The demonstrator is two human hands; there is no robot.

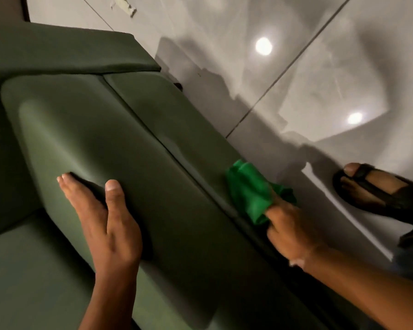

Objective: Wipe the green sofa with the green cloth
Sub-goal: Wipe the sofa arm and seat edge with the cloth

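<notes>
The dark green sofa [86,120] fills the left and middle of the head view, its armrest running diagonally. My left hand [105,222] lies flat and open on top of the padded cushion, fingers pointing up-left. My right hand [289,225] grips a bright green cloth [250,191] and presses it against the outer side panel of the sofa, near the lower edge by the floor. Part of the cloth bunches out above my fingers.
Glossy grey floor tiles [320,79] lie to the right, reflecting two ceiling lights. My foot in a black sandal [377,189] stands on the floor close to the sofa's side. A scrap of pale debris [124,5] lies on the floor at the top.
</notes>
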